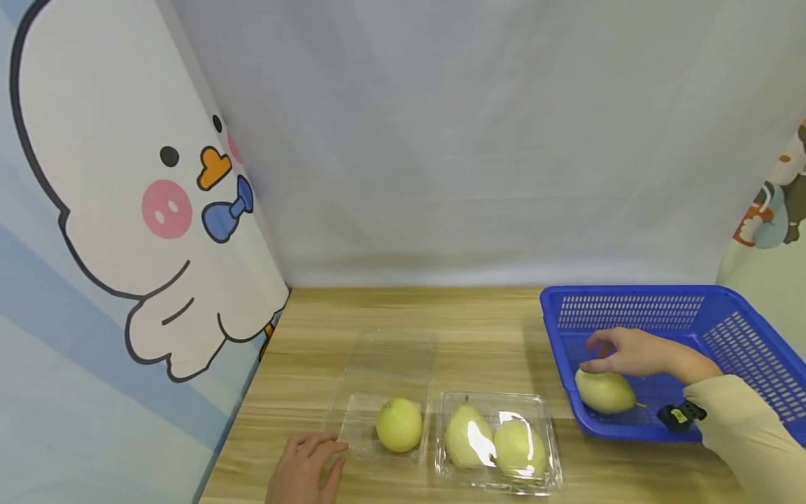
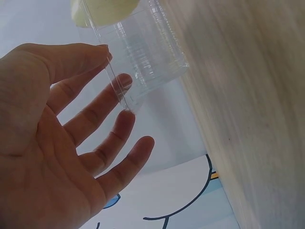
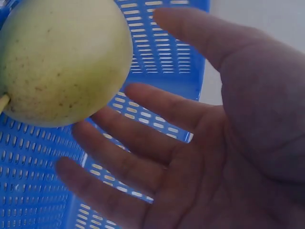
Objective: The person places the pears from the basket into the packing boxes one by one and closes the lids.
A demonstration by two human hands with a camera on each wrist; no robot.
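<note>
At the near left corner of an open clear plastic box [image 1: 362, 427], my left hand [image 1: 305, 469] has its thumb and forefinger pinching the thin rim, as the left wrist view [image 2: 71, 109] shows; the other fingers spread loosely behind it. A round yellow-green pear [image 1: 399, 425] sits in this box. My right hand [image 1: 630, 352] is inside the blue basket, just above a pear [image 1: 604, 392] lying at the basket's left side. In the right wrist view the fingers [image 3: 138, 133] are extended and spread beside the pear [image 3: 66, 62], not closed round it.
A closed clear box [image 1: 550, 448] with two pears, one of them the upright pear [image 1: 466, 437], stands right of the open box. The blue plastic basket [image 1: 554, 336] occupies the table's right side. Behind the wooden table [image 1: 302, 350] hangs a pale curtain [image 1: 478, 175].
</note>
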